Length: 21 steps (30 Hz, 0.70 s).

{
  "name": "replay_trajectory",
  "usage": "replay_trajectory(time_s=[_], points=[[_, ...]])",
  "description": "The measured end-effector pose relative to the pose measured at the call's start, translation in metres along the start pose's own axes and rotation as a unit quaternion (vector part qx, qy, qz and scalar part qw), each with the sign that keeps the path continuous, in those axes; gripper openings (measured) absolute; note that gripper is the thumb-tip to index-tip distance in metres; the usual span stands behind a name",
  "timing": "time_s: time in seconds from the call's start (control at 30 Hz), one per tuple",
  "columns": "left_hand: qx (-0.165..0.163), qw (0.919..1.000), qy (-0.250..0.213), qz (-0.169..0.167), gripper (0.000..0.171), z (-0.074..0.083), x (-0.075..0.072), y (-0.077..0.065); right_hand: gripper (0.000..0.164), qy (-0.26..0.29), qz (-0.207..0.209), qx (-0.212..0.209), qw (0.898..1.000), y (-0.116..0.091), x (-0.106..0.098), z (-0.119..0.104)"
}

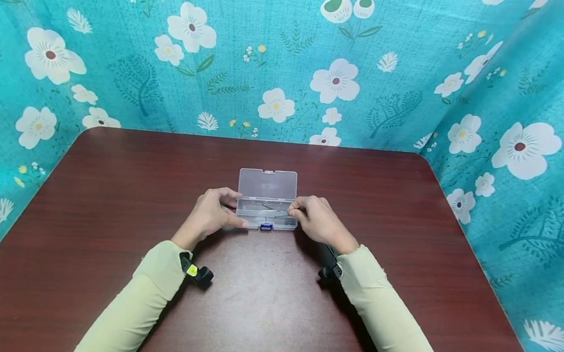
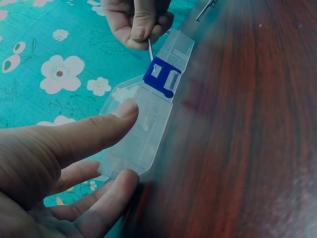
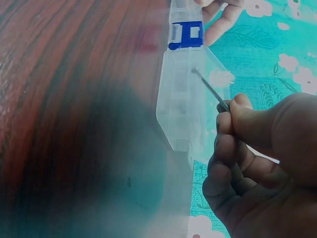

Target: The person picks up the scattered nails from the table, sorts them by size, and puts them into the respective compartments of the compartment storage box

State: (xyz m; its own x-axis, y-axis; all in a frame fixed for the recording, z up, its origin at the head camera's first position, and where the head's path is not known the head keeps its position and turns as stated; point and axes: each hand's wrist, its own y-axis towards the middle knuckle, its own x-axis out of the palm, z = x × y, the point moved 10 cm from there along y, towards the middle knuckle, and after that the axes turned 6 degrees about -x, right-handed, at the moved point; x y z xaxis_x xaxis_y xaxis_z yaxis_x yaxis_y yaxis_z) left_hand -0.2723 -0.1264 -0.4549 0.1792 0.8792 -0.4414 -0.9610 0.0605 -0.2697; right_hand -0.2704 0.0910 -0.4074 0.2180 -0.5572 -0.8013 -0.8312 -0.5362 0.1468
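Observation:
A clear plastic box [image 1: 243,221] with a blue latch [image 1: 266,226] lies on the table, its lid [image 1: 268,184] swung back. My left hand [image 1: 210,211] grips the box's left end, thumb at the front and fingers toward the back. Over the right end, my right hand [image 1: 320,219] pinches a thin metal rod [image 3: 212,91] between thumb and forefinger. The rod's small rounded end points at the box in the right wrist view; its other end is hidden in the fingers. Thin metal pieces [image 1: 271,207] lie inside the box.
The dark reddish-brown table [image 1: 260,314] has a glossy top. A turquoise flowered curtain [image 1: 253,45] hangs behind its far edge and along its sides. Black wrist cameras sit on both sleeves [image 1: 163,272].

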Motion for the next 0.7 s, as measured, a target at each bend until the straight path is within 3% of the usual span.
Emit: replay_trajectory(time_s=[0.43, 0.7], points=[[0.007, 1.0, 0.002, -0.001, 0.071, 0.0024, 0.0015, 0.0008, 0.013, -0.018, -0.015, 0.0, 1.0, 0.0079, 0.0104, -0.0053], [0.008, 0.9999, 0.007, 0.003, 0.07, 0.0013, 0.0002, 0.001, 0.012, -0.025, -0.009, -0.011, 1.0, 0.0068, 0.0056, -0.006]])
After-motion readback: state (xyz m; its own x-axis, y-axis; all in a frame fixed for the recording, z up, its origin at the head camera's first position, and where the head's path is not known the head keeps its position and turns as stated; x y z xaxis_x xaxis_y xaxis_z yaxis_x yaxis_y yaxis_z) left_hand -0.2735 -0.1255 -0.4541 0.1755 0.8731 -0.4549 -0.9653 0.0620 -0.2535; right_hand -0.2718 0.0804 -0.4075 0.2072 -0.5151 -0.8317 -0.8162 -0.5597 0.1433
